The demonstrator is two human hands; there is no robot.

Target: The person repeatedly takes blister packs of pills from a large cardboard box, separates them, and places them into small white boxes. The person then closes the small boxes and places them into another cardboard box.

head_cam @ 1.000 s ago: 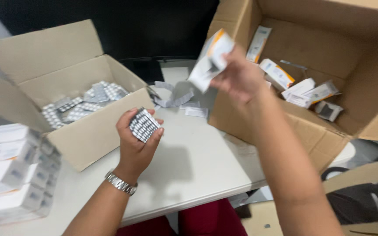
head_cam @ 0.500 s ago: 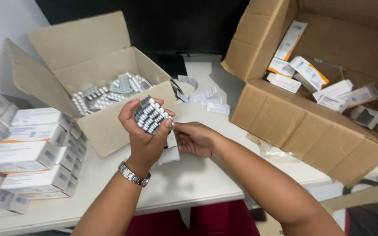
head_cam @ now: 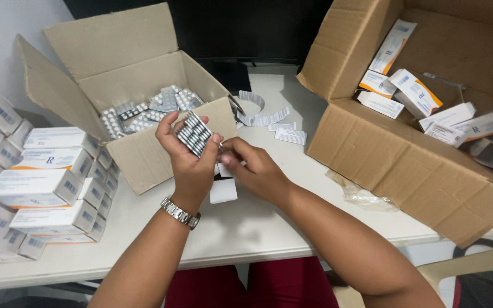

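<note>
I see the left hand (head_cam: 186, 154) gripping a stack of blister packs (head_cam: 194, 134) (silver). The right hand (head_cam: 252, 171) pinches its lower edge, above the tabletop (head_cam: 292, 188) middle.

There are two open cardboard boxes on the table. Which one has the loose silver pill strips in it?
The smaller cardboard box on the left, behind the left hand: silver blister strips lie inside. The bigger box on the right holds white cartons instead.

Silver blister strips (head_cam: 194, 133) dotted with dark pills, centre frame; more silver strips (head_cam: 144, 114) fill a brown cardboard box (head_cam: 138, 154) upper left. White cartons (head_cam: 35, 185) with orange and blue bands, left. White surface (head_cam: 292, 188); silver wristwatch (head_cam: 180, 213).
</note>
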